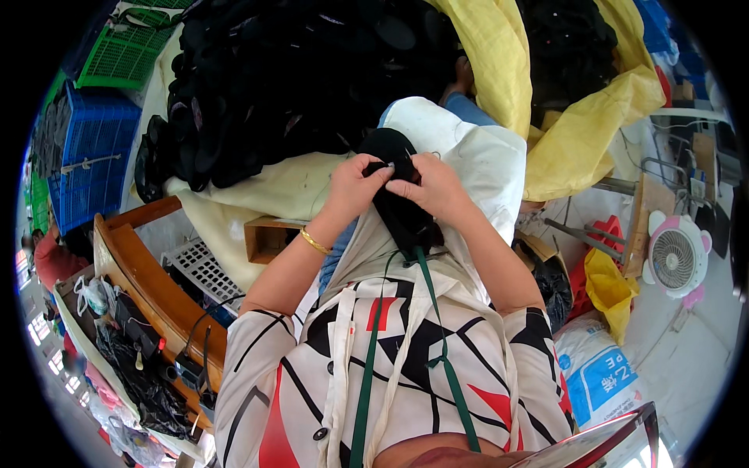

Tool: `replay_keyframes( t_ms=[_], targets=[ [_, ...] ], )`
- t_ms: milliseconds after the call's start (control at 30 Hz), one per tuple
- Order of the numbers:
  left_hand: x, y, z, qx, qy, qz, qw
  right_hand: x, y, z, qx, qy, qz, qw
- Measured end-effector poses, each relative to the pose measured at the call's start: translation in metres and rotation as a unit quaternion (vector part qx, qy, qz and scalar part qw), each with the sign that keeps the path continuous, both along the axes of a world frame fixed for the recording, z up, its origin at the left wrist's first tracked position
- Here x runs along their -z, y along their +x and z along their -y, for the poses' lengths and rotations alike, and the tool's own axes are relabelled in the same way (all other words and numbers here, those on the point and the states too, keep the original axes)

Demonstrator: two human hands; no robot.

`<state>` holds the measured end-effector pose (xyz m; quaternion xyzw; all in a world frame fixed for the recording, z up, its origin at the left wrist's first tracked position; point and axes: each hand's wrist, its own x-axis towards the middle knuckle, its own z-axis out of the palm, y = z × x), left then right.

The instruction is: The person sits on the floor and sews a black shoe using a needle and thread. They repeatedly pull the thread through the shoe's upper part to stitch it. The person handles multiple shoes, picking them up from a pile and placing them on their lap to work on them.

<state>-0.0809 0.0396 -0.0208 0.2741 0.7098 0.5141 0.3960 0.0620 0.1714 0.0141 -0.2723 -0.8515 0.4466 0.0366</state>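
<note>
In the head view, both hands meet over a black shoe piece (396, 191) that lies on the white apron (476, 168) across the person's lap, just in front of the chest. The left hand (355, 187) pinches the piece's upper edge, fingers closed together on it; a gold bangle (314, 242) sits on that wrist. The right hand (433, 187) grips the same edge from the other side, fingers curled tight on the black material, the two hands touching. The piece runs down from the hands toward the body, its lower end over a green strap (437, 320).

Beyond the hands lies a heap of black soles (296, 78) on cream cloth, with a yellow sack (562, 132) to its right. A blue crate (90, 156) stands far left, a wooden bench (148, 273) near the left elbow, and a small pink fan (677, 257) at right.
</note>
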Motion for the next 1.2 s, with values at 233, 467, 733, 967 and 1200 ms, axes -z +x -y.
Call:
replay_keyframes(
  t_ms=[233, 467, 733, 967, 1200],
  targets=[
    [-0.012, -0.016, -0.015, -0.001, -0.072, 0.165, 0.984, -0.009, 0.013, -0.009, -0.055, 0.148, 0.02, 0.987],
    [-0.015, -0.019, -0.015, -0.012, -0.074, 0.202, 0.976, -0.014, 0.025, -0.03, -0.027, 0.149, 0.006, 0.988],
    [-0.018, -0.013, -0.017, -0.03, -0.072, 0.197, 0.977, 0.0, 0.006, -0.006, 0.245, -0.169, -0.279, 0.913],
    [-0.019, -0.01, -0.019, -0.06, -0.065, 0.171, 0.981, 0.012, -0.005, 0.012, 0.287, -0.607, -0.386, 0.633],
    [0.005, -0.004, -0.02, -0.12, 0.007, 0.157, 0.98, -0.014, 0.022, 0.028, 0.379, -0.601, -0.343, 0.615]
  ],
)
